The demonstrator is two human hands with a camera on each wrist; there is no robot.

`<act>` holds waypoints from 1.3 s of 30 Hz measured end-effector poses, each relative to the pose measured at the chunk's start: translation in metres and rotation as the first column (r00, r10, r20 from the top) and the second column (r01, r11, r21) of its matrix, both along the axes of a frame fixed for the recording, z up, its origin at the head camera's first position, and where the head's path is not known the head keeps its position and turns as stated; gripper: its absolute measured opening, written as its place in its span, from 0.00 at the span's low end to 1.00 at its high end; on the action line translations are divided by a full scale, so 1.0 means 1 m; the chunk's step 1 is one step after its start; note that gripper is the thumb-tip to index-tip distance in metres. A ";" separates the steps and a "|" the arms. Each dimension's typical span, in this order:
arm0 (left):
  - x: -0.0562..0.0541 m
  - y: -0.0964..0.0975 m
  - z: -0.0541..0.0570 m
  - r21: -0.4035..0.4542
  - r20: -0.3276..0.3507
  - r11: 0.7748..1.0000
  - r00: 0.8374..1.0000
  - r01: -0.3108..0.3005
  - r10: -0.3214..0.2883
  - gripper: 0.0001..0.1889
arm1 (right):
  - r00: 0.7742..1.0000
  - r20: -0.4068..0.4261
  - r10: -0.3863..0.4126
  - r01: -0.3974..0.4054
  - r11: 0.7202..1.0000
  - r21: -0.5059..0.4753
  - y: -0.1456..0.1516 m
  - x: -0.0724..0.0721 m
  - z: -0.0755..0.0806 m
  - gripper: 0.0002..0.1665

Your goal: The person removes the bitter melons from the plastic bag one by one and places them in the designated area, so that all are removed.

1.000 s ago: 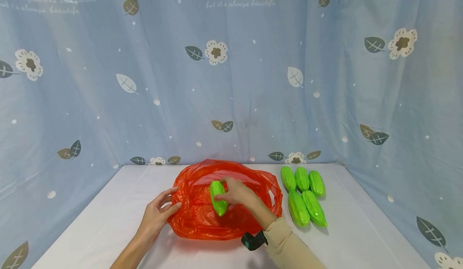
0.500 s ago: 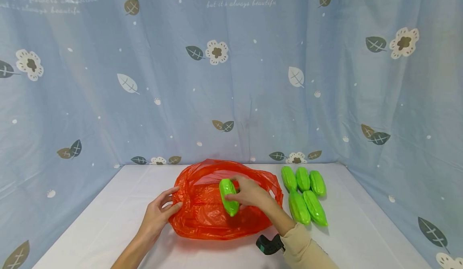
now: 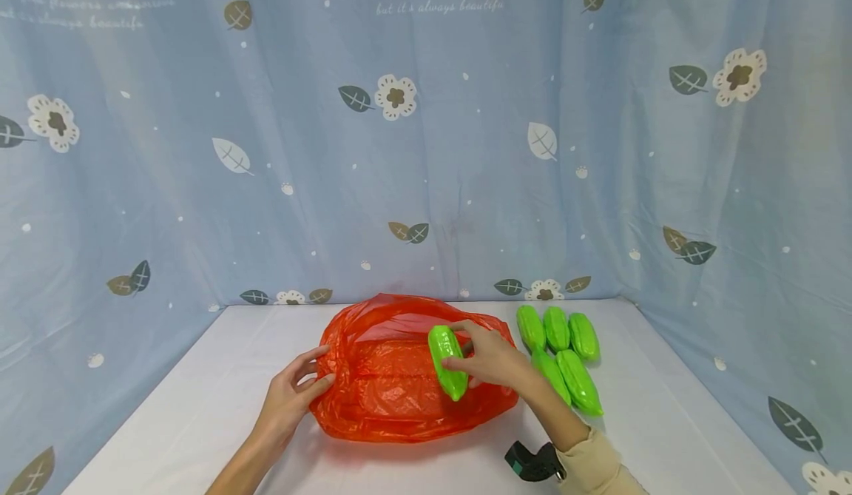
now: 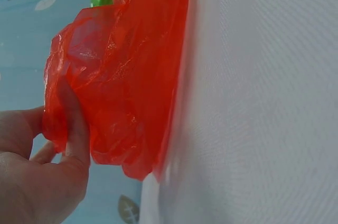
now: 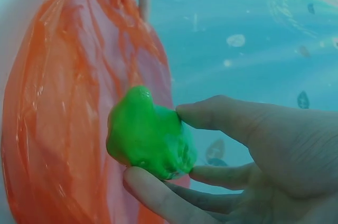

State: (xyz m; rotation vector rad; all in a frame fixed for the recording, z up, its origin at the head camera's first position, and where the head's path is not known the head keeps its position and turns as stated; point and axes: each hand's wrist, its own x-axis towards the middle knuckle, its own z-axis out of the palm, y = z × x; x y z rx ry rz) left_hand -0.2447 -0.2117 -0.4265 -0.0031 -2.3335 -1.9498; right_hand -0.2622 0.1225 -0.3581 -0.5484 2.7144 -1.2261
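A red plastic bag point(image 3: 389, 388) lies with its mouth spread open on the white table. My left hand point(image 3: 289, 391) pinches the bag's left rim between thumb and fingers, as the left wrist view also shows. Over the right part of the bag's mouth, my right hand point(image 3: 492, 358) grips a shiny green cucumber-shaped toy point(image 3: 444, 362) with its tapered end toward me. In the right wrist view the thumb and fingers are on either side of this toy point(image 5: 145, 134), and the bag point(image 5: 58, 108) stretches behind it.
Several similar green toys point(image 3: 579, 384) lie grouped in two rows to the right of the bag, partly behind my right forearm. A blue patterned curtain point(image 3: 426, 147) surrounds the white table point(image 3: 639, 436) at the back and sides. A black wrist device point(image 3: 532, 462) hangs at my right wrist.
My right hand has moved right with the green cucumber-shaped toy, from the middle of the bag's mouth to its right part. My left hand stays at the bag's left rim.
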 end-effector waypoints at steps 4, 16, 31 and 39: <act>0.001 0.000 0.000 0.004 -0.002 1.000 1.000 -0.001 0.001 0.30 | 1.000 0.007 -0.025 0.025 1.000 -0.006 0.011 0.004 0.003 0.41; 0.000 0.000 0.001 0.014 -0.005 1.000 1.000 0.008 -0.008 0.30 | 0.994 0.061 -0.092 0.093 0.995 -0.026 0.051 0.012 0.008 0.43; 0.001 -0.001 0.000 0.025 0.005 1.000 1.000 0.005 -0.005 0.30 | 0.990 0.072 -0.118 0.119 0.993 -0.020 0.101 0.022 0.018 0.47; 0.001 -0.002 0.002 0.030 0.011 0.999 1.000 0.010 -0.010 0.30 | 0.983 0.075 -0.165 0.162 0.986 0.039 0.143 0.023 0.014 0.48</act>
